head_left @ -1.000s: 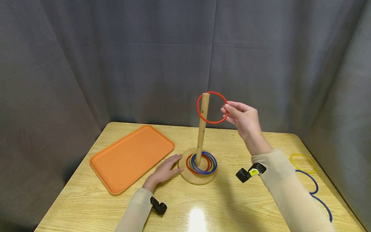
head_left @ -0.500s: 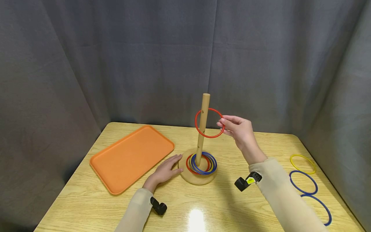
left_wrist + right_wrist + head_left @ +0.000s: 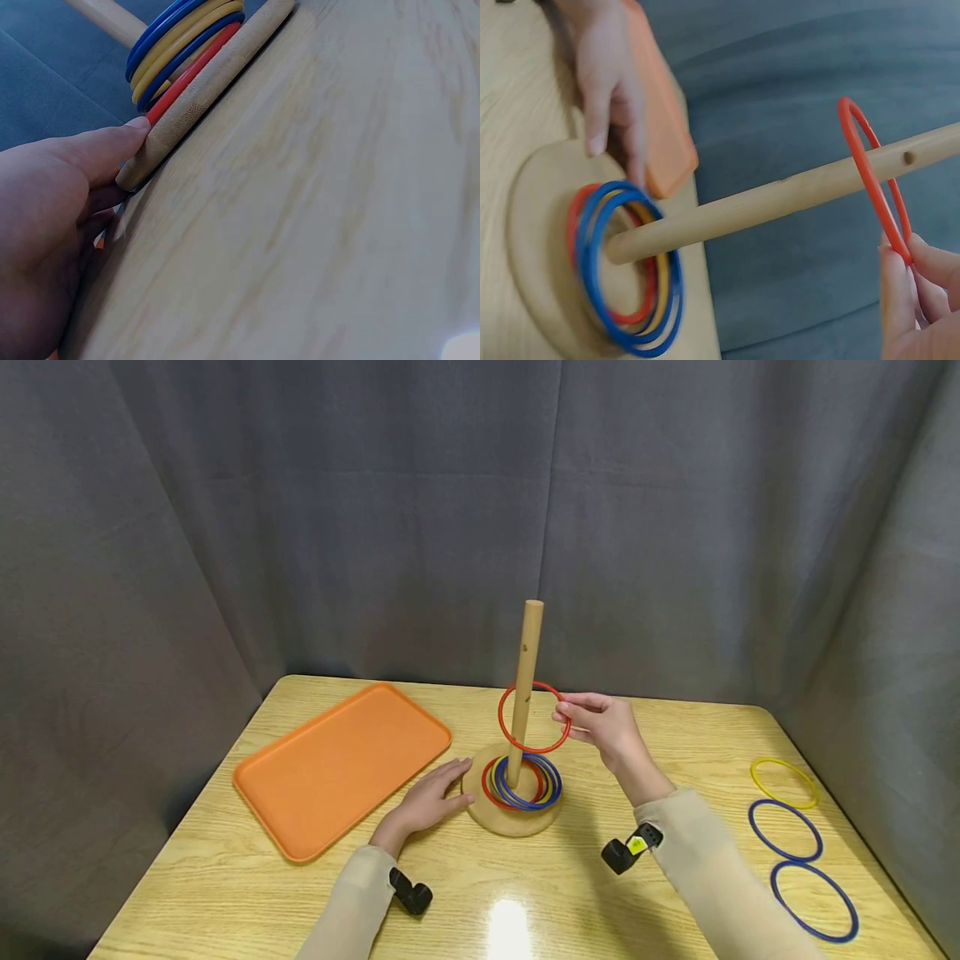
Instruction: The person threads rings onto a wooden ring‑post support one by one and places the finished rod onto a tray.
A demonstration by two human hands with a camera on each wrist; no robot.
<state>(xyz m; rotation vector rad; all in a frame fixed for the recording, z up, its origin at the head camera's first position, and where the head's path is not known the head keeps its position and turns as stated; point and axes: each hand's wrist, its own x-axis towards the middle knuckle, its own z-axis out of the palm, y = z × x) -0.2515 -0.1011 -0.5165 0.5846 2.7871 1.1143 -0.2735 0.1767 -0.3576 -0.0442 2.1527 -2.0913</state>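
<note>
A wooden post [image 3: 529,647] stands upright on a round wooden base [image 3: 489,821]. My right hand [image 3: 603,725] pinches a red ring [image 3: 500,714] between thumb and fingers at its right side. In the right wrist view the post passes through this red ring [image 3: 874,191], partway along its length. Stacked around the post's foot are several rings: a blue ring [image 3: 559,785] on top, yellow ones and a red one below. My left hand [image 3: 426,800] rests against the base's left edge with extended fingers; in the left wrist view its thumb touches the rim.
An orange tray [image 3: 341,768] lies at the left of the wooden table [image 3: 247,902]. Along the right side lie a yellow ring [image 3: 816,793] and two blue rings, one being the nearer blue ring [image 3: 851,910]. Grey curtains [image 3: 405,527] hang around the table.
My right hand has lowered the red ring from the post's top to its lower half, moving slightly left. My left hand and the base have stayed in place.
</note>
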